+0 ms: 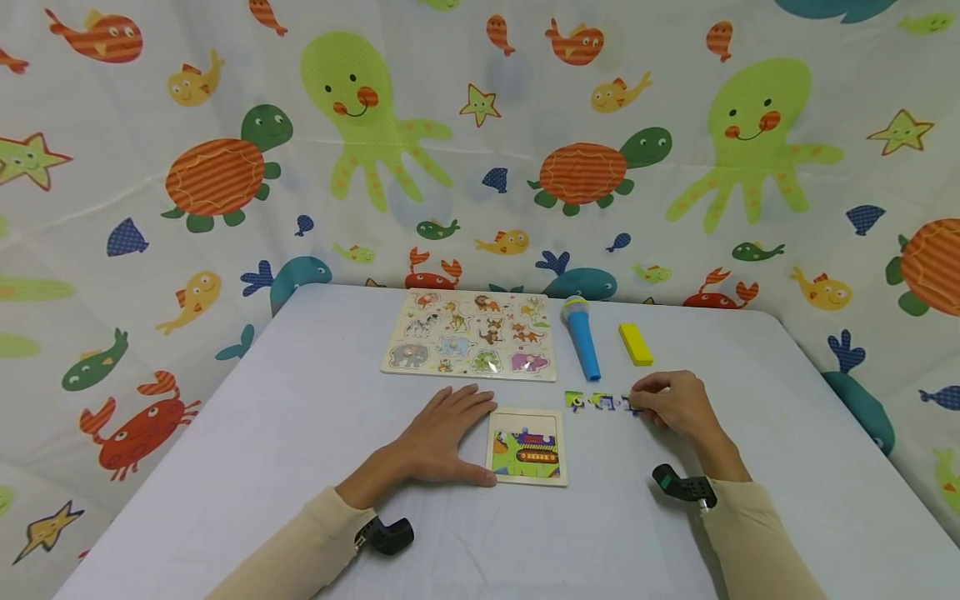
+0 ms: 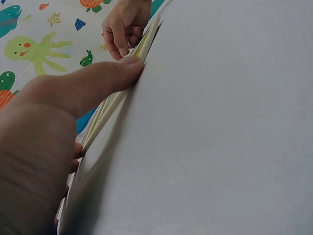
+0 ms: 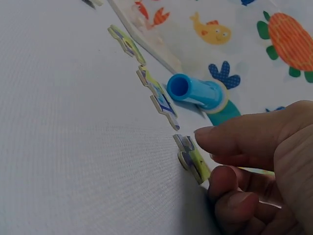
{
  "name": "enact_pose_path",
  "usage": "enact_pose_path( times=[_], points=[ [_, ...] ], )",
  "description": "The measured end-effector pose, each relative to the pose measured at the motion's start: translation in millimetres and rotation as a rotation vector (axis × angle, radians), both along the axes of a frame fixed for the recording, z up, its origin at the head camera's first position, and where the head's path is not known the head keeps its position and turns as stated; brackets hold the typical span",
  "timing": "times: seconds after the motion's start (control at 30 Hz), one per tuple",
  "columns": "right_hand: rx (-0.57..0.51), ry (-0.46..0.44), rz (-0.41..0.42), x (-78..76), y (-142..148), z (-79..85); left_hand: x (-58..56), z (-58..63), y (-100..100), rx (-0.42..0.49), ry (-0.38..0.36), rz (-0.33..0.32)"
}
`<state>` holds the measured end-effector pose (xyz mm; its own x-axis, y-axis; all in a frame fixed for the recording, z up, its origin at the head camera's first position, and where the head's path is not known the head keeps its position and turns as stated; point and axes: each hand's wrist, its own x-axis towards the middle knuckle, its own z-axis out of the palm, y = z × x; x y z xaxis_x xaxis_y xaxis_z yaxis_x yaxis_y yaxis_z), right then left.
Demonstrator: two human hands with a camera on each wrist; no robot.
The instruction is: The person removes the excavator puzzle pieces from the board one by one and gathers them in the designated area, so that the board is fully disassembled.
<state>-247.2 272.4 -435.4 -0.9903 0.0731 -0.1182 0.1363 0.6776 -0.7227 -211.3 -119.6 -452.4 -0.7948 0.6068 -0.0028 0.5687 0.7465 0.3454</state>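
A small wooden tray puzzle (image 1: 527, 481) with a picture of an orange-tracked vehicle lies on the table. My left hand (image 1: 442, 437) is spread at its left side, fingers fairly straight. The thumb touches the tray's near edge, as the left wrist view (image 2: 73, 93) also shows. To the right, loose jigsaw pieces lie in a row: one on the left (image 1: 573, 401), one in the middle (image 1: 602, 402). At the right end of the row, my right hand (image 1: 678, 407) pinches a third jigsaw piece (image 3: 193, 159) with curled fingers; its fingertips partly cover the piece in the head view.
Behind the tray lies a wooden animal puzzle board (image 1: 471, 335). A blue toy microphone (image 1: 582, 340) and a yellow block (image 1: 635, 344) lie to its right. The white-covered table (image 1: 315, 375) ends at a printed sea-animal curtain (image 1: 465, 150).
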Motion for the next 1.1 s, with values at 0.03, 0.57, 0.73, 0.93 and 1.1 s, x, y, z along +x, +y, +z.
enact_pose_path(
  times=[0.03,0.57,0.73,0.93,1.1],
  points=[
    [0.002,0.001,0.003,0.0,0,0.1,0.1,0.1,0,0.001,-0.002,-0.001],
    [0.020,-0.041,0.047,0.4,0,0.8,2.1,1.3,0,0.007,-0.012,0.002],
    [0.003,-0.039,0.047,1.3,1,3.2,2.0,1.3,0,0.008,-0.014,-0.003],
    [-0.007,0.031,0.076,2.6,-2,12.0,0.4,-1.9,-1,0.010,0.002,0.001],
    [-0.054,0.170,0.124,6.7,-10,24.1,-0.1,-2.9,0,0.006,0.007,-0.001]
  ],
)
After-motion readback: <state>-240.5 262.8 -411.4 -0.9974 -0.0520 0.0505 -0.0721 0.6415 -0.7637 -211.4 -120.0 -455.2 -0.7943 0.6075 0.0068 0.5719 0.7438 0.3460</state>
